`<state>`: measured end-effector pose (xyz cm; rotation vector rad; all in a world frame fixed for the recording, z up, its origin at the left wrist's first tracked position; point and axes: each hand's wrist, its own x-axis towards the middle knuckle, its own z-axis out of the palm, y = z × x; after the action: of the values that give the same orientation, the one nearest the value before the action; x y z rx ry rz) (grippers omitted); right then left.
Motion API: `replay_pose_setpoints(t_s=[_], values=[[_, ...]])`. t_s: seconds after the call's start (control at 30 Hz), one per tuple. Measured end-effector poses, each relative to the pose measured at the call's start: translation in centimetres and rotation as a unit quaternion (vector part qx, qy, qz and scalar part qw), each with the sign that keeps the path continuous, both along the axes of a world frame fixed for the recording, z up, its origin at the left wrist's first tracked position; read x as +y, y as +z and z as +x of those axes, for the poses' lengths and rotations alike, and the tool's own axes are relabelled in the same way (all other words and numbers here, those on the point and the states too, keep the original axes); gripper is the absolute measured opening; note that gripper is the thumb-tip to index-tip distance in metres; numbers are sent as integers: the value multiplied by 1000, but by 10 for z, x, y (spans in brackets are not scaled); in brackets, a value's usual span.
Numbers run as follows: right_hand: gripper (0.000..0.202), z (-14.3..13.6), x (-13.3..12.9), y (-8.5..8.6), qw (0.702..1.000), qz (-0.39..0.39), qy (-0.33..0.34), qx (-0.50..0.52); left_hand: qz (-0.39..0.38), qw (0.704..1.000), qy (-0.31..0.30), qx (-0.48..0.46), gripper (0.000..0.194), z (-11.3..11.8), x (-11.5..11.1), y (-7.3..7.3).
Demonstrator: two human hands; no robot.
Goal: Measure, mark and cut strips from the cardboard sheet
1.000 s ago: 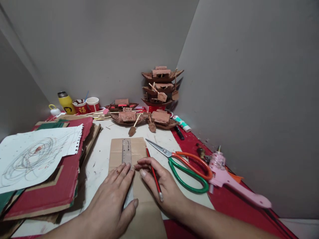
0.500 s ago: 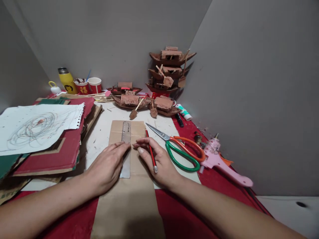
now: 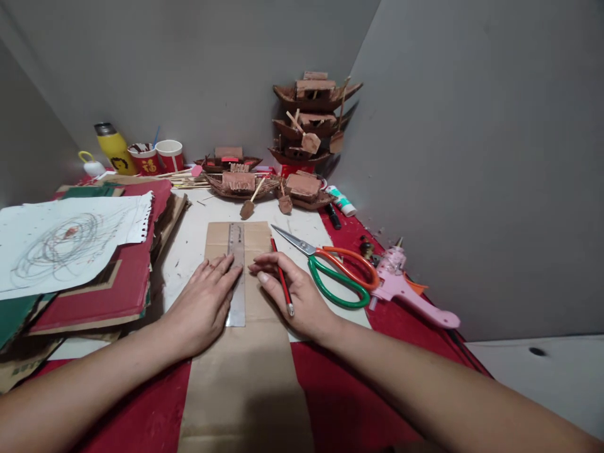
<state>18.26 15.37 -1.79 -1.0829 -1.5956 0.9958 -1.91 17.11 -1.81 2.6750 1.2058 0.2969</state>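
Observation:
A long strip of brown cardboard (image 3: 245, 371) runs from the bottom edge up the middle of the table. On it lies a clear ruler (image 3: 236, 242), lengthwise and near its left side. My left hand (image 3: 202, 305) rests flat, fingers stretched out and their tips on the ruler's left edge. To the right of the ruler, my right hand (image 3: 295, 296) has a red and black pencil (image 3: 283, 277) tucked in it, its end slanting back towards me. The fingers are curled just above the cardboard. Scissors (image 3: 330, 267) with orange and green handles lie close to the right hand.
Several brown model boats (image 3: 245, 182) stand at the back, some stacked (image 3: 316, 94). A pink glue gun (image 3: 415, 299) lies right. Red and green boards (image 3: 132, 277) with a scribbled paper (image 3: 80, 242) are piled left. Paper cups (image 3: 168, 155) and a yellow bottle (image 3: 116, 148) stand behind.
The camera view has shifted slightly. My left fingers have spread a little and moved back from across the ruler to its left edge. The right hand still has the pencil.

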Motion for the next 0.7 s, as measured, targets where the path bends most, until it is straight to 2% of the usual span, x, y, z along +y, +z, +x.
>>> replay_pose_setpoints(t_s=[0.33, 0.7], values=[[15, 0, 1, -1, 1000, 5, 5, -3, 18, 998, -5, 58, 50, 0, -2, 6], [14, 0, 2, -2, 1000, 9, 10, -7, 29, 998, -12, 57, 51, -2, -1, 7]])
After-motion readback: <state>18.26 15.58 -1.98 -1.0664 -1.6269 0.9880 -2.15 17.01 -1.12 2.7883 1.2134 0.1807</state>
